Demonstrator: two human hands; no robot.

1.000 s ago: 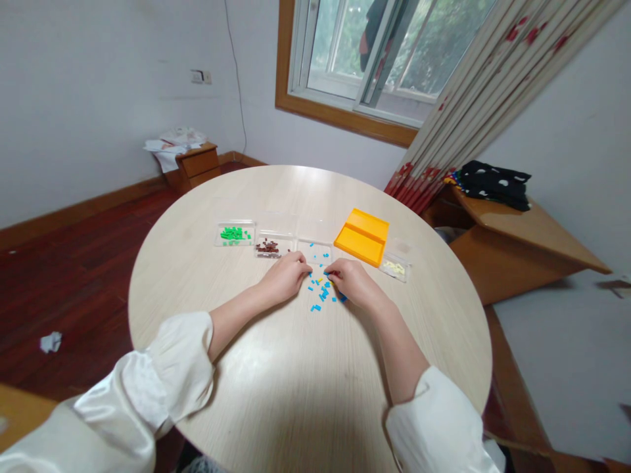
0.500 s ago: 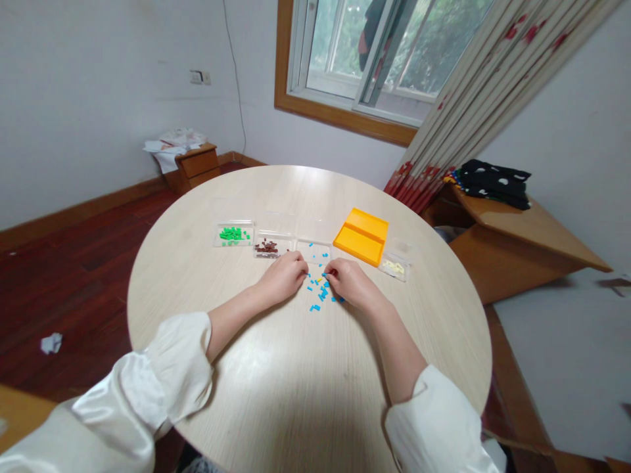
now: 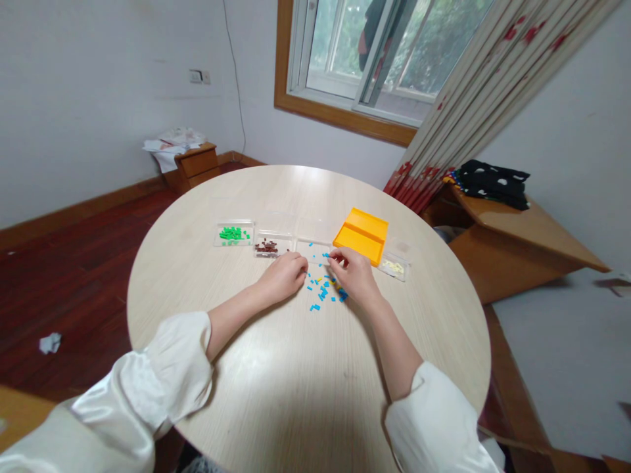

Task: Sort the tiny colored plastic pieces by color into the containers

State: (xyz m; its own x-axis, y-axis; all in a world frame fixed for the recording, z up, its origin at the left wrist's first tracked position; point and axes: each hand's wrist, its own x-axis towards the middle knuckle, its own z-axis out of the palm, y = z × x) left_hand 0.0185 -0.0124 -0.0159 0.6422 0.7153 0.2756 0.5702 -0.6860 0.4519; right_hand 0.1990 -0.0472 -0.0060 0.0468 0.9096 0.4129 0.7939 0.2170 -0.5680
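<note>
Small blue plastic pieces (image 3: 323, 290) lie scattered on the table in front of me, with a few yellow ones (image 3: 319, 280) among them. My left hand (image 3: 284, 276) rests at the left side of this pile, its fingers curled together; what they hold, if anything, is hidden. Pinched fingertips of my right hand (image 3: 353, 272) are at the near right edge of a clear plastic box (image 3: 300, 243) that has several blue pieces inside. Whatever sits in that pinch is too small to make out.
Farther left stand clear boxes of brown pieces (image 3: 267, 246) and green pieces (image 3: 233, 234). An open yellow case (image 3: 362, 236) lies on the right, beside a clear box of cream pieces (image 3: 393, 267). All are on a round wooden table (image 3: 276, 394).
My right hand has moved forward from the blue pile to the clear box, uncovering more blue and yellow pieces. My left hand has stayed nearly still.
</note>
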